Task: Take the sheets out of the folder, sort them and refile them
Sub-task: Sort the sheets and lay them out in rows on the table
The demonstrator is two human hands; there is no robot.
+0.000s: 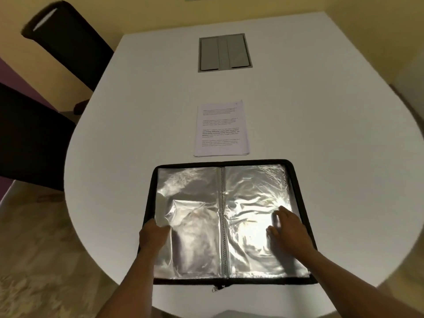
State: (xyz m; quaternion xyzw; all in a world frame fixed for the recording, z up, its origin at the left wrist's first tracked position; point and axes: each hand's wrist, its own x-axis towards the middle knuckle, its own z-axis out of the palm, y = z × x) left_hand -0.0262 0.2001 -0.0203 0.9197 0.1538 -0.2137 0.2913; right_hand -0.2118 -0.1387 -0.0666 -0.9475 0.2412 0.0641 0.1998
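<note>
My left hand (154,235) pinches a sleeve (183,216) of the folder (298,180), right hand (288,228) flat; beyond the folder, the sheets (221,129). Slippery plastic could crumple or tear.

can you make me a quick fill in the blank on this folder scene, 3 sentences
1. The stack of printed sheets lies on the table just beyond the open ____.
2. The right hand rests flat on the folder's ____ page.
3. The left hand grips a plastic ____ at the folder's left edge.

Missing words: folder; right; sleeve
</note>
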